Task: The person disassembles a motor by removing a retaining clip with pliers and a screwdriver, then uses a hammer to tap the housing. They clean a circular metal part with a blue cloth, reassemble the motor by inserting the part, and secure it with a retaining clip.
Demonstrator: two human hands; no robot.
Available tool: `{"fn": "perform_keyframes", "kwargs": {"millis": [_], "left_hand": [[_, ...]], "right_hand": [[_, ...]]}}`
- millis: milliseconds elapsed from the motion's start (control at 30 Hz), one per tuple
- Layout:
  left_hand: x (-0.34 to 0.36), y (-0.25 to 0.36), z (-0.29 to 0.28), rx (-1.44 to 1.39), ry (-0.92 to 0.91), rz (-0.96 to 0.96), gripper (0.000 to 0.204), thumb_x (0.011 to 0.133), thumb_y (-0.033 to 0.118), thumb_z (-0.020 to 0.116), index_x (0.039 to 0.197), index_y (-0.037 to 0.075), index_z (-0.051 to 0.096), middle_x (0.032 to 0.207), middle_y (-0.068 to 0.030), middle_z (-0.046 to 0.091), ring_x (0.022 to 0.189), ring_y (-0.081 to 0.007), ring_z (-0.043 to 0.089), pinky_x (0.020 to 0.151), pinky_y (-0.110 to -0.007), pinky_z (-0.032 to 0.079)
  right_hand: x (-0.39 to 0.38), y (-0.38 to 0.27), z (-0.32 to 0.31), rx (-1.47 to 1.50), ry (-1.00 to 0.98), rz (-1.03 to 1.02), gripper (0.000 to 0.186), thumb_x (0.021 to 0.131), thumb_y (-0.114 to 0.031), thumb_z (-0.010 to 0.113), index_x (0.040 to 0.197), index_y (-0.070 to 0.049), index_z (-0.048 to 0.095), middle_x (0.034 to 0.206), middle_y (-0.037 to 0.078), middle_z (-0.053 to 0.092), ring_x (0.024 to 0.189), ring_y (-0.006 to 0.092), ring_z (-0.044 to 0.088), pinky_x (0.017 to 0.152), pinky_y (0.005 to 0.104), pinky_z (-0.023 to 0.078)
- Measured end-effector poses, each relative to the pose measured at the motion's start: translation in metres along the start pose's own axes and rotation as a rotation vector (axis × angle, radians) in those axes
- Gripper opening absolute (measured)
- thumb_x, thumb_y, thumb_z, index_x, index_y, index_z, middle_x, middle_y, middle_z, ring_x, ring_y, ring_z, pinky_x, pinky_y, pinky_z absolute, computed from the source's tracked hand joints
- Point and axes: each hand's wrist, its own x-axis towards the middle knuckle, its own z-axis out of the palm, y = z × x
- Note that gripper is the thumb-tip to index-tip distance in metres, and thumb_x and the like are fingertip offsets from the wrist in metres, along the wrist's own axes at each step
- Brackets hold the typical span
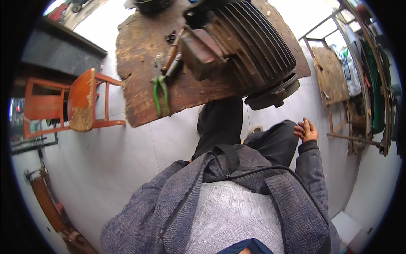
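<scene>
The right hand (307, 130) rests on the right knee (281, 139), fingers (301, 132) loosely curled and grasping nothing; it seems to sit there simply as a support while the person stands looking down. The left hand is out of view: the left sleeve (148, 190) runs down toward the lower left and the hand does not show, so I cannot tell the state of its fingers.

Just beyond the knees, a worn wooden bench (139, 55) stretches away from the person. On its right part lies a large finned motor (249, 46), on its side, its end overhanging the near edge, probably so that end can be reached from where the person stands. Left of the motor, a pair of green-handled pliers (160, 95) lies near the bench's near edge, within easy reach, with a wooden-handled tool (173, 53) touching or just beside the motor's block.

Farther left stands an orange wooden chair (80, 101), apart from the bench. On the right, a metal-framed rack (334, 76) holds a board, with clothes (372, 76) hanging past it. The floor (127, 152) is pale tile.
</scene>
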Motion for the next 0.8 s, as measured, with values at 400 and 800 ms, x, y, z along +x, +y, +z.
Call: {"fn": "perform_keyframes", "kwargs": {"millis": [400, 800], "left_hand": [[-0.008, 0.071, -0.123, 0.142, -0.052, -0.132, 0.052, 0.101, 0.048, 0.063, 0.130, 0.004, 0.061, 0.113, -0.0221, 0.072, 0.093, -0.0388, 0.075, 0.080, -0.050, 0.059], [0.021, 0.038, -0.215, 0.223, -0.041, -0.086, 0.053, 0.104, 0.042, 0.061, 0.143, 0.007, 0.053, 0.125, -0.0201, 0.070, 0.094, -0.0379, 0.076, 0.080, -0.051, 0.060]], "right_hand": [[0.100, -0.030, 0.033, -0.054, -0.016, -0.042, 0.038, 0.109, -0.026, 0.065, 0.137, 0.000, 0.064, 0.115, 0.017, 0.074, 0.092, 0.0252, 0.077, 0.074, 0.0352, 0.065], [-0.001, 0.021, 0.040, 0.029, 0.103, -0.241, 0.040, 0.110, -0.028, 0.063, 0.141, -0.003, 0.064, 0.119, 0.015, 0.074, 0.096, 0.0195, 0.075, 0.078, 0.0326, 0.063]]}}
